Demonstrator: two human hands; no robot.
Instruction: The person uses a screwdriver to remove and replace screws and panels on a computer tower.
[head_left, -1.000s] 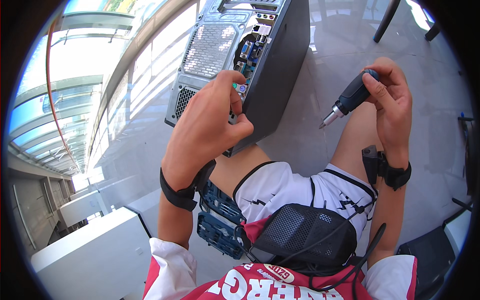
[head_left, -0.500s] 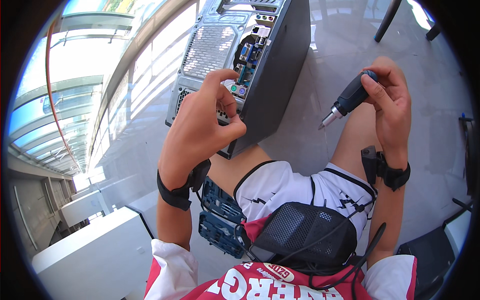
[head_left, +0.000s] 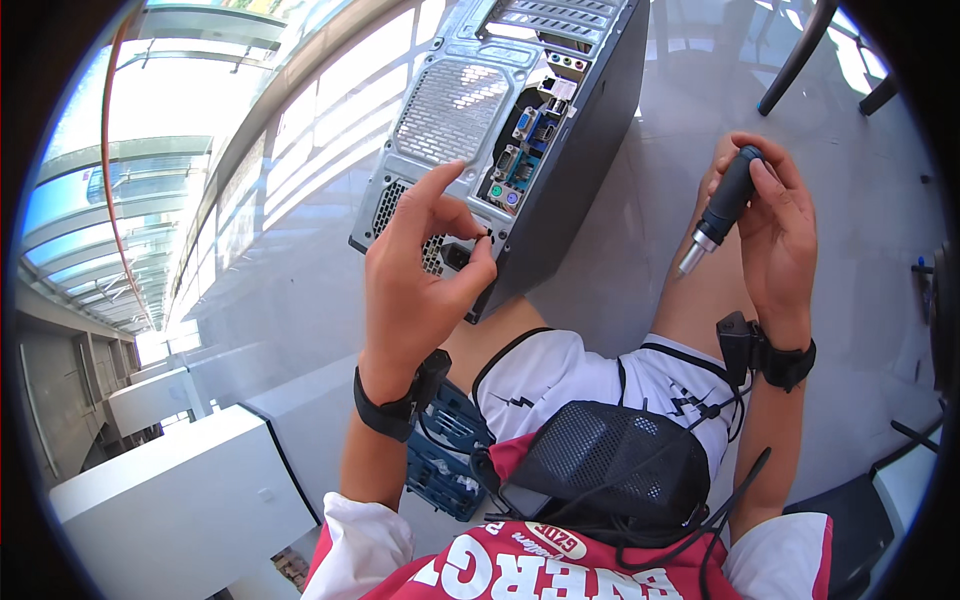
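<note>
A desktop computer case (head_left: 575, 175) stands on the floor in front of me, its metal back panel with coloured ports turned toward me. At its lower back corner is my left hand (head_left: 415, 285), thumb and forefinger pinched over a tiny dark spot. I cannot make out what that spot is, or whether it is between the fingers or on the panel. A black power socket (head_left: 456, 256) shows through the curl of these fingers. My right hand (head_left: 780, 240) grips a dark-handled screwdriver (head_left: 728, 200) over my right leg, its silver tip slanting down to the left, apart from the case.
An opened blue tool case (head_left: 445, 465) lies on the floor by my left hip. Beyond it stands a white cabinet (head_left: 180, 490). Dark furniture legs (head_left: 795, 60) rise at the far right. A black mesh pouch with cables (head_left: 610, 455) rests on my lap.
The computer case sits further right in view, and my left hand has shifted right with it. The screwdriver has swung to point more steeply down, with its tip further right.
</note>
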